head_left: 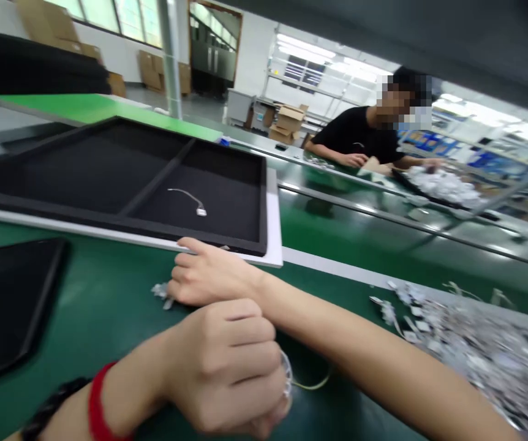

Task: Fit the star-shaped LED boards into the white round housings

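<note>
Our left hand (pixel 236 367) clenches a white ring (pixel 288 376) above the worktop (pixel 108 306), and our right hand (pixel 199 275), its grip unclear, is by white pieces (pixel 161 293), so our right forearm (pixel 337 324) could snag the thin trailing wire (pixel 312 388).

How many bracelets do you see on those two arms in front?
2: a red bracelet by the left hand, and a black bracelet farther up that arm. More could be hidden outside the picture.
</note>
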Action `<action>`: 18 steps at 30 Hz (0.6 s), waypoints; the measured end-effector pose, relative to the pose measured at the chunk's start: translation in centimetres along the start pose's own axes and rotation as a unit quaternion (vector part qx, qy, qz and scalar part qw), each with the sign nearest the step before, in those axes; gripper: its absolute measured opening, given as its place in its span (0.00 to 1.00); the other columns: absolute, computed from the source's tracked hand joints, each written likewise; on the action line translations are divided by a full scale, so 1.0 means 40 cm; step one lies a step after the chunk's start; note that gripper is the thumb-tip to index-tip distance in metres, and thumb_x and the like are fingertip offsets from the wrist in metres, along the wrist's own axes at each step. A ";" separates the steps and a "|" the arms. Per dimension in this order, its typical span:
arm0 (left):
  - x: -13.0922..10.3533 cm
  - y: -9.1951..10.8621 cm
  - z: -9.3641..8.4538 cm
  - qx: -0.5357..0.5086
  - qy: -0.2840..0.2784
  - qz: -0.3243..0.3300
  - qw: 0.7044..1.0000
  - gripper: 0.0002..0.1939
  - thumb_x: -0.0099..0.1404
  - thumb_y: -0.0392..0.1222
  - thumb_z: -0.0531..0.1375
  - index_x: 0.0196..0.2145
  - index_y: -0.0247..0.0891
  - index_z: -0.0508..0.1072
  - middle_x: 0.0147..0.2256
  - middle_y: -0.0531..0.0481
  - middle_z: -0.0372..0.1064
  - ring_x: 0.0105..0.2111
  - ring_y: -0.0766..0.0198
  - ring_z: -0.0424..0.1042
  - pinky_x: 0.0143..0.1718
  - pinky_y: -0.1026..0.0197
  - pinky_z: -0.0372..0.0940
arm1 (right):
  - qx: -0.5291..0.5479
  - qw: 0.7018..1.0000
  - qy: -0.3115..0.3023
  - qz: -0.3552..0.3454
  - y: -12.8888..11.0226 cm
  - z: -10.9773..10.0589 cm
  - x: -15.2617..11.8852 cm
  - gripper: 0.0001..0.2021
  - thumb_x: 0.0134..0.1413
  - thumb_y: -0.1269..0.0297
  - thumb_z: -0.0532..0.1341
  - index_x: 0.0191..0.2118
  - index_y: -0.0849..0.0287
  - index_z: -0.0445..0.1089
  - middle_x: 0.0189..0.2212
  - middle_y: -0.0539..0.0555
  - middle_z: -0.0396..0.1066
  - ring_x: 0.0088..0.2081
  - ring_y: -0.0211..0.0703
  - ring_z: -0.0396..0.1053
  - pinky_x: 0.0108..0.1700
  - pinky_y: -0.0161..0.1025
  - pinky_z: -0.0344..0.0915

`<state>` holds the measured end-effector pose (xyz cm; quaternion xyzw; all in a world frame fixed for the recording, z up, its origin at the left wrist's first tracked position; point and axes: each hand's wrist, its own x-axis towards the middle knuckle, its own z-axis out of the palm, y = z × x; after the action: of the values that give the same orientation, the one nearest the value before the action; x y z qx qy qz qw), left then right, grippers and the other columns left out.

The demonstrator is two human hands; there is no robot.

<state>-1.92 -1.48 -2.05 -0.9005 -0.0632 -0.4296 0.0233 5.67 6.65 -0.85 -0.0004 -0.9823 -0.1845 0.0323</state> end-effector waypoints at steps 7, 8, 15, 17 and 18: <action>0.003 -0.016 -0.012 0.036 0.047 -0.038 0.998 0.09 0.61 0.26 0.57 0.32 0.35 0.76 0.26 0.53 0.75 0.29 0.62 0.73 0.37 0.55 0.66 | 0.219 0.908 0.141 0.329 -0.023 -0.061 -0.236 0.08 0.64 0.73 0.59 0.41 0.62 0.77 0.36 0.54 0.80 0.38 0.45 0.77 0.42 0.41 0.68; 0.001 -0.016 -0.010 0.041 0.046 -0.058 0.996 0.08 0.62 0.27 0.57 0.34 0.35 0.76 0.28 0.52 0.75 0.31 0.61 0.74 0.39 0.54 0.66 | 0.290 0.860 0.169 0.385 -0.040 -0.072 -0.275 0.08 0.64 0.72 0.60 0.40 0.61 0.77 0.38 0.54 0.81 0.39 0.43 0.77 0.43 0.38 0.69; -0.023 -0.015 0.025 0.011 -0.005 -0.215 0.977 0.18 0.71 0.35 0.58 0.57 0.35 0.66 0.55 0.41 0.66 0.57 0.54 0.66 0.59 0.52 0.61 | 0.503 0.662 0.216 0.512 -0.172 -0.100 -0.403 0.06 0.61 0.69 0.63 0.36 0.56 0.79 0.30 0.48 0.80 0.30 0.35 0.74 0.34 0.30 0.68; -0.026 -0.012 0.034 -0.030 -0.039 -0.253 0.966 0.21 0.74 0.42 0.57 0.61 0.35 0.61 0.61 0.40 0.62 0.61 0.56 0.63 0.62 0.55 0.59 | 0.520 0.652 0.222 0.506 -0.193 -0.099 -0.399 0.07 0.61 0.70 0.63 0.36 0.56 0.80 0.29 0.48 0.79 0.29 0.34 0.73 0.34 0.30 0.67; -0.025 -0.010 0.037 -0.049 -0.058 -0.263 0.962 0.23 0.75 0.45 0.56 0.62 0.36 0.59 0.62 0.40 0.61 0.62 0.56 0.62 0.64 0.56 0.58 | 0.530 0.647 0.222 0.501 -0.198 -0.098 -0.395 0.07 0.61 0.71 0.63 0.36 0.56 0.80 0.29 0.48 0.78 0.30 0.34 0.72 0.34 0.30 0.66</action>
<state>-1.45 -1.02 -3.75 -0.8756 -0.2781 -0.3699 -0.1382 21.59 -1.97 -1.09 -0.4339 -0.7263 0.4175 0.3315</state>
